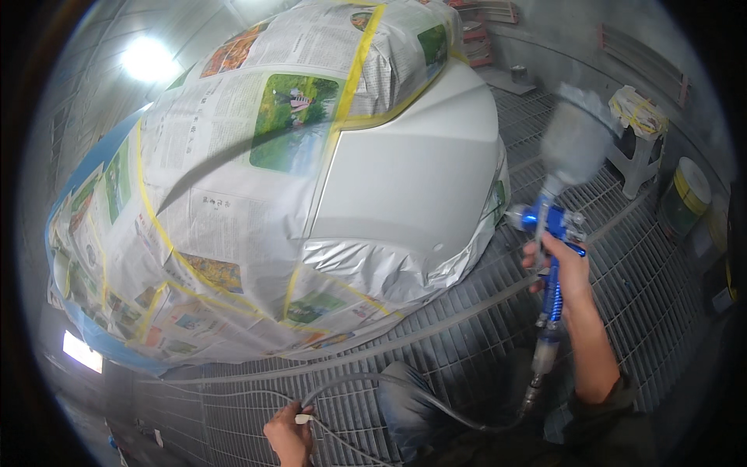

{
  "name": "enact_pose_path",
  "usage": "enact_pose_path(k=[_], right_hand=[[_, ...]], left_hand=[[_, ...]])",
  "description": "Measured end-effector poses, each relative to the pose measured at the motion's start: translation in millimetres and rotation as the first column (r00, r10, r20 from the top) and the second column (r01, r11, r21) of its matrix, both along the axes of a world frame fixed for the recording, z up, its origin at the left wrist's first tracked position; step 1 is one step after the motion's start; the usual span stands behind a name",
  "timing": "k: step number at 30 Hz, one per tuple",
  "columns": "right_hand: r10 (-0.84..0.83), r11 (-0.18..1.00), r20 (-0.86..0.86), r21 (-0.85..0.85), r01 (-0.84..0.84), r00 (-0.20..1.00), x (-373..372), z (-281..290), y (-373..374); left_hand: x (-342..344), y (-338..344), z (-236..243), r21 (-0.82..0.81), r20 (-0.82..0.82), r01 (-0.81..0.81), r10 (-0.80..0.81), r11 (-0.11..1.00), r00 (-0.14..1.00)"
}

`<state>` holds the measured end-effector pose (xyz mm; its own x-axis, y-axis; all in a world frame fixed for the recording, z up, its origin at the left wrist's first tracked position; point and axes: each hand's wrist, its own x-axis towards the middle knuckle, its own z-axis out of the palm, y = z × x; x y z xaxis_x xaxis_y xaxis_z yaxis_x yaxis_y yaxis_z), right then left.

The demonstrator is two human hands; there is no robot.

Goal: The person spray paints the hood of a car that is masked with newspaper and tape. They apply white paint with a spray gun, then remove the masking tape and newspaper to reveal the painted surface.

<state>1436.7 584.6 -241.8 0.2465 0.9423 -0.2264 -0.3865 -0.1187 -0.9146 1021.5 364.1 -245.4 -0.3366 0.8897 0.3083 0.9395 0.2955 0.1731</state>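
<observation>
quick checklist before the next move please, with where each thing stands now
1. Right hand wrapped around the spray gun: ok.
2. Left hand holding the hose: ok.
3. Hose clear of the white panel: ok, it hangs apart from it.
4. Newspaper masking around the panel, taped along its upper edge: ok.
5. Gloves on: not ok, both hands are bare.
6. Enough liquid in the cup: cannot tell, the level doesn't show.
</observation>
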Motion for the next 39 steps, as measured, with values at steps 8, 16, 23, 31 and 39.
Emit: enact_pose_path(k=[8, 16, 23, 31, 39], right_hand=[[0.536, 0.779, -0.057, 0.417, -0.467, 0.843, -75, 104, 7], [0.253, 0.947, -0.081, 0.227, -0.229, 0.964, -8, 35, 42], [-0.055, 0.997, 0.066, 0.064, 0.051, 0.996, 46, -58, 58], [0.396, 0.882, -0.034, 0.293, -0.370, 0.918, 20, -126, -24], [0.049, 0.970, 0.005, 0.239, -0.049, 0.999, 32, -165, 3]], left_hand=[[-24, -15, 19, 0.145, -0.086, -0.120, 0.133, 0.982, 0.987], [-5, -5, 8, 0.109, -0.040, -0.037, 0.042, 0.993, 0.998], [31, 14, -15, -0.167, -0.060, -0.066, 0.056, 0.984, 0.997], [66, 7, -54, -0.398, 0.025, 0.177, -0.183, 0.900, 0.983], [84, 11, -54, -0.396, -0.033, 0.105, -0.128, 0.912, 0.991]])
